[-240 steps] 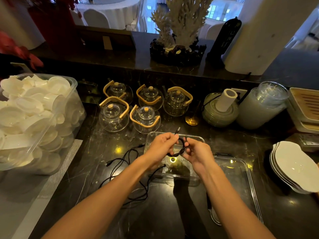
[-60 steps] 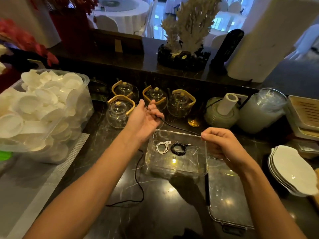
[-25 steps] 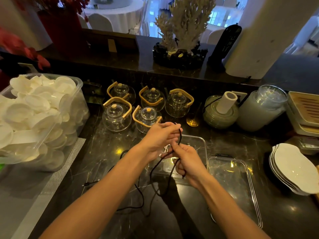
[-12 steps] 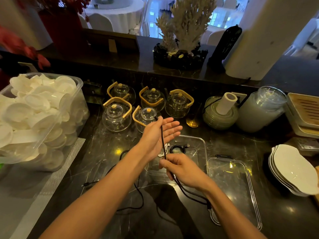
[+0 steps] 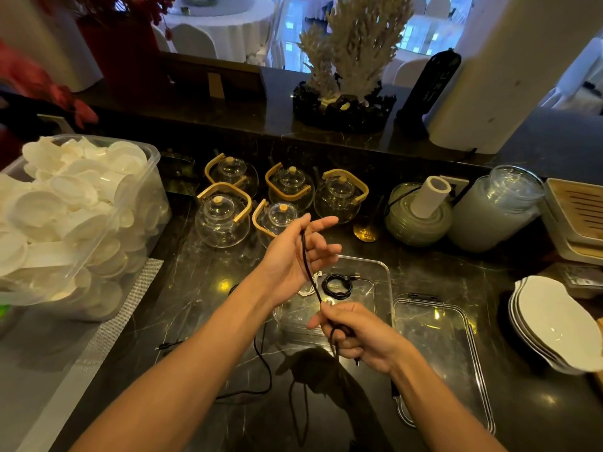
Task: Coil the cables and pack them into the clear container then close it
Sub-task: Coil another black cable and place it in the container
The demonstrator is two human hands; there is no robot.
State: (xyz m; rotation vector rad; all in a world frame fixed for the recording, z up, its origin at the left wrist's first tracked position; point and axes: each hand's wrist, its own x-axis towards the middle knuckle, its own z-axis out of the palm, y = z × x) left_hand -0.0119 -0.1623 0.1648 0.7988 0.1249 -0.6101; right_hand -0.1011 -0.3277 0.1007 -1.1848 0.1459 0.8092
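A long black cable (image 5: 308,269) runs taut between my two hands above the clear container (image 5: 386,278). My left hand (image 5: 297,252) pinches its upper end by the thumb, the other fingers spread. My right hand (image 5: 357,336) grips the cable lower down, with a loop hanging below the fist. The slack trails over the dark counter to the left (image 5: 261,370). Inside the container lie a coiled black cable (image 5: 337,285) and a coiled white cable (image 5: 308,290), partly hidden by my left wrist. The clear lid (image 5: 437,347) lies flat to the container's right.
Several glass teapots (image 5: 225,216) with wooden handles stand behind the container. A big plastic tub of white dishes (image 5: 75,223) fills the left. White plates (image 5: 554,321) are stacked at the right, with glass jars (image 5: 496,207) at the back right.
My right hand has slid down along the black cable and toward me, drawing it taut. My left hand stays raised, holding the upper end. The container now holds two coiled cables.
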